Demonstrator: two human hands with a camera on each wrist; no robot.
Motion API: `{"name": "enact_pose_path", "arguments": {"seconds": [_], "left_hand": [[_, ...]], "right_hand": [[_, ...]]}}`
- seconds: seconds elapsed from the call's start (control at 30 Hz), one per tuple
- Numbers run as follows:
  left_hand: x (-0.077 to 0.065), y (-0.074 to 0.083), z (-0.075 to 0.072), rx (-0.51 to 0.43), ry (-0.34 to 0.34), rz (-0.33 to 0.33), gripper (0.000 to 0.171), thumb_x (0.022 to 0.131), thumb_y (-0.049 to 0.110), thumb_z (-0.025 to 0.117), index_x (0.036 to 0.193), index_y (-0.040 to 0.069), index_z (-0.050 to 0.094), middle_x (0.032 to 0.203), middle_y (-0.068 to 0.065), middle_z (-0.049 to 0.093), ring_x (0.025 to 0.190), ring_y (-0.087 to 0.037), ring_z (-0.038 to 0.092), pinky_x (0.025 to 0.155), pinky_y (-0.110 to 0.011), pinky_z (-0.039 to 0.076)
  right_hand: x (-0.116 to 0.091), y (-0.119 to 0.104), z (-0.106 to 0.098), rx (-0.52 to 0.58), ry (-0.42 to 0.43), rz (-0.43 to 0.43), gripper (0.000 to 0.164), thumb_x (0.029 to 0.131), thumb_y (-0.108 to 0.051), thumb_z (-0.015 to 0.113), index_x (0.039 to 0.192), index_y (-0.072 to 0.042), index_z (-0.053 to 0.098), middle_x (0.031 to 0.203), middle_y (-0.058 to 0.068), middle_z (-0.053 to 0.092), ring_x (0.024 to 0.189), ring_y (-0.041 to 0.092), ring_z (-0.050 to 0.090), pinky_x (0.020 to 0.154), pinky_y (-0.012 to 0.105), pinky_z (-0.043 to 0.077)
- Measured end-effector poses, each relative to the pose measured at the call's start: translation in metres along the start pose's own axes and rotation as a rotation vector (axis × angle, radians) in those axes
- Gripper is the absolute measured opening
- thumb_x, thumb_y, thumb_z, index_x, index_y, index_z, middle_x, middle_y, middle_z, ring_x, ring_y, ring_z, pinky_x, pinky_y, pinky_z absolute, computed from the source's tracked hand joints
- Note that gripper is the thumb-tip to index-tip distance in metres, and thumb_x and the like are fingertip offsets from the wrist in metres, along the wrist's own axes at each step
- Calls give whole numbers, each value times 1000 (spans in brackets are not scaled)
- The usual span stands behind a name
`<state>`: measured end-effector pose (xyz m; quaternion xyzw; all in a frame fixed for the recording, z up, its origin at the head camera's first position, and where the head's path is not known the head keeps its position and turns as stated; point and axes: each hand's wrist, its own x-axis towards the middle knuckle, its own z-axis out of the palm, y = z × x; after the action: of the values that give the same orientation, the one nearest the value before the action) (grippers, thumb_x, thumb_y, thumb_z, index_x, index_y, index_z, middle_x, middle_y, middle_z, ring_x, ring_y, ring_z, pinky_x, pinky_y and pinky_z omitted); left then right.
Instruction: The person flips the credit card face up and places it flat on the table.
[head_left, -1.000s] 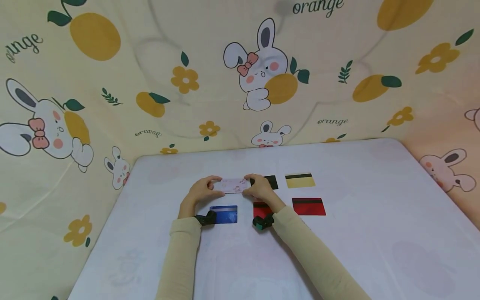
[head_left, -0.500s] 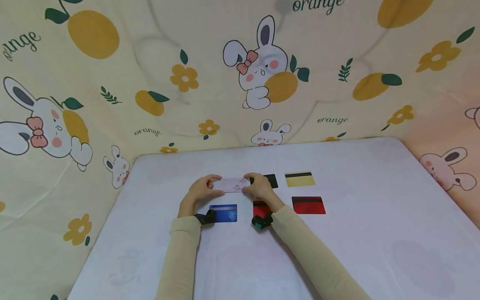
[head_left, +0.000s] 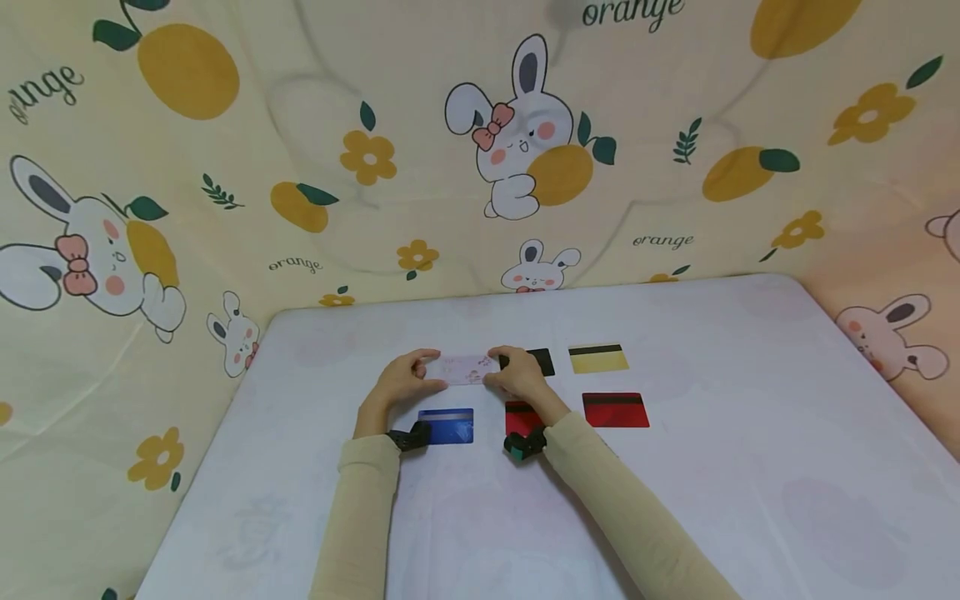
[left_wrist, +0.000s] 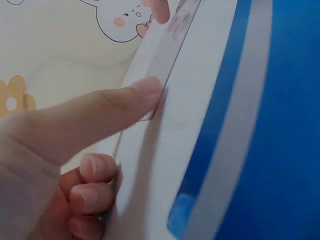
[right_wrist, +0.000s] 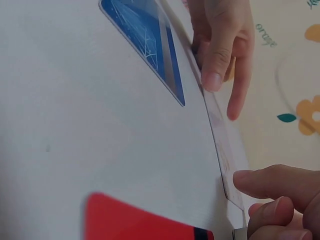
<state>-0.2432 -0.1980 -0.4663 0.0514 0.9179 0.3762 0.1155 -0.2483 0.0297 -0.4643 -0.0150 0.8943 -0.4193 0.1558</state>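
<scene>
A pale pink card (head_left: pixel 467 369) with a small floral print lies at the back left of the group of cards, between my two hands. My left hand (head_left: pixel 401 382) pinches its left end between thumb and forefinger. At the other end, my right hand (head_left: pixel 519 375) does the same with thumb and forefinger, its other fingers curled. In the left wrist view my left thumb (left_wrist: pixel 112 107) presses on the near long edge of the card. The right wrist view has my right thumb (right_wrist: pixel 270 184) at that same edge. Behind my right hand a black card (head_left: pixel 542 361) is partly covered.
A blue card (head_left: pixel 453 426) lies under my left wrist, and a red card (head_left: pixel 522 412) is partly hidden by my right wrist. Further right are a gold card (head_left: pixel 598 359) and another red card (head_left: pixel 615 412). A rabbit-and-orange printed cloth (head_left: pixel 420 83) hangs behind the white table (head_left: pixel 720 400).
</scene>
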Motion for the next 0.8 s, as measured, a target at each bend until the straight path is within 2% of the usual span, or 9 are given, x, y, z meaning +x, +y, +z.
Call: {"name": "enact_pose_path", "arguments": {"seconds": [0.1, 0.27, 0.43, 0.7, 0.8], "left_hand": [[-4, -2, -1, -39, 19, 51, 58, 81, 20, 77, 133, 6, 56, 71, 3, 40, 69, -12, 39, 71, -26, 34], [-12, -3, -4, -107, 30, 92, 55, 81, 16, 77, 131, 4, 57, 73, 2, 44, 70, -11, 42, 66, -23, 35], [-25, -4, -8, -106, 23, 87, 54, 82, 16, 76, 130, 4, 58, 74, 2, 46, 70, -11, 43, 65, -22, 36], [-44, -2, -11, -73, 2, 114, 51, 81, 18, 77, 127, 4, 61, 75, 0, 48, 70, -13, 44, 65, -23, 37], [-48, -3, -12, -68, -14, 92, 54, 80, 21, 78, 129, 6, 60, 76, 0, 49, 72, -14, 45, 67, -24, 37]], "right_hand": [[-3, 2, 0, 11, 12, -7, 51, 82, -20, 74, 131, -15, 60, 79, 9, 66, 49, 10, 47, 51, 20, 34], [-12, 4, 0, 88, -3, -3, 53, 83, -16, 73, 133, -13, 56, 52, -1, 49, 43, 10, 40, 46, 21, 33], [-22, 5, 3, 151, -26, -17, 56, 83, -15, 73, 136, -12, 54, 50, -3, 43, 41, 9, 38, 43, 20, 31], [-42, 2, 8, 138, -24, -100, 53, 80, -15, 76, 130, -12, 59, 51, -3, 41, 44, 9, 35, 46, 21, 28], [-47, 2, 10, 131, -32, -124, 51, 79, -15, 77, 128, -11, 61, 51, -3, 40, 44, 9, 34, 45, 21, 26]]}}
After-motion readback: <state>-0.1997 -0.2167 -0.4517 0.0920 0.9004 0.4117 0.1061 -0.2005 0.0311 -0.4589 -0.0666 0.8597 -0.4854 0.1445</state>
